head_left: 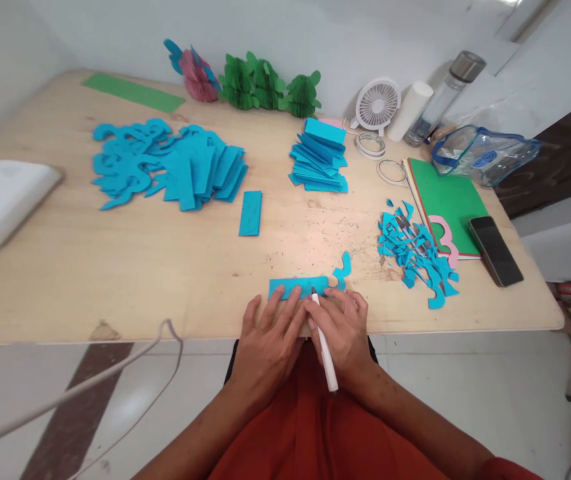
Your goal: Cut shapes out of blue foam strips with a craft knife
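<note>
At the table's front edge lies a blue paper strip (298,284). My left hand (273,330) rests flat with fingers spread over its left and middle part. In my right hand (343,327) is a white pen (324,347), its dark tip on or just above the strip. The fingers of that hand also lie by the strip's right end, where a curved blue paper cutout (344,265) sticks out. A folded blue paper rectangle (250,213) lies farther back.
Blue cutouts (130,157), stacked blue papers (319,160) and blue scraps (408,243) lie around. A phone (495,250) rests partly on a green book (448,200). Green paper decorations (268,83), a fan (378,103) and a bottle (440,100) stand along the wall. A cable (90,383) crosses front left.
</note>
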The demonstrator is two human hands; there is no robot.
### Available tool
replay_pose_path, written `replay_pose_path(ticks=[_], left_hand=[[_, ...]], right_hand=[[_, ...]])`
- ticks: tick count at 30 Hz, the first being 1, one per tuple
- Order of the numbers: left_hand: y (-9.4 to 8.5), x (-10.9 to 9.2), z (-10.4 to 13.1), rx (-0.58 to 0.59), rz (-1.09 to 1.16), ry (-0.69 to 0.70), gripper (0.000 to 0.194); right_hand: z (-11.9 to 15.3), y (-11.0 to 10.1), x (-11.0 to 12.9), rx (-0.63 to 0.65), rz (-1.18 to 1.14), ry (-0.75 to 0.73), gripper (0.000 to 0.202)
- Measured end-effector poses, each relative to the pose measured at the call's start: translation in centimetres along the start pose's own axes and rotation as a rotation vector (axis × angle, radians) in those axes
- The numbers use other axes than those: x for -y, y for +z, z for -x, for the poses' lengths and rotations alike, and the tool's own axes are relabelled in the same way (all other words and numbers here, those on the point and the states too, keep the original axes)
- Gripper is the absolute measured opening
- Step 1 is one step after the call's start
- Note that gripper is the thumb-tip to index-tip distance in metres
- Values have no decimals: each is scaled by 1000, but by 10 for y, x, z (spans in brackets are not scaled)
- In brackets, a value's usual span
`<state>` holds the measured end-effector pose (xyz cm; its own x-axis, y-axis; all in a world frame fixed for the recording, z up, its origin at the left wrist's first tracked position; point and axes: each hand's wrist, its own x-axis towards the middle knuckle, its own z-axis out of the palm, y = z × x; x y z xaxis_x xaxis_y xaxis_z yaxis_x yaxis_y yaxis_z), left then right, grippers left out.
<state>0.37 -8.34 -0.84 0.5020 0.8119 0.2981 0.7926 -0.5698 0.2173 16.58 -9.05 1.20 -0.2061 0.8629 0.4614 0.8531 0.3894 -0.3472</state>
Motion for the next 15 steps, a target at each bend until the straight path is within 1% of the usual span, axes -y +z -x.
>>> replay_pose_path(ticks=[7,15], left_hand=[[1,0,1,-10,0,8,47],[0,0,0,-12,-6,10,44]], right_hand=[[7,-3,-4,23,47,-9,37],[5,-3,-3,70,52,-20,37]])
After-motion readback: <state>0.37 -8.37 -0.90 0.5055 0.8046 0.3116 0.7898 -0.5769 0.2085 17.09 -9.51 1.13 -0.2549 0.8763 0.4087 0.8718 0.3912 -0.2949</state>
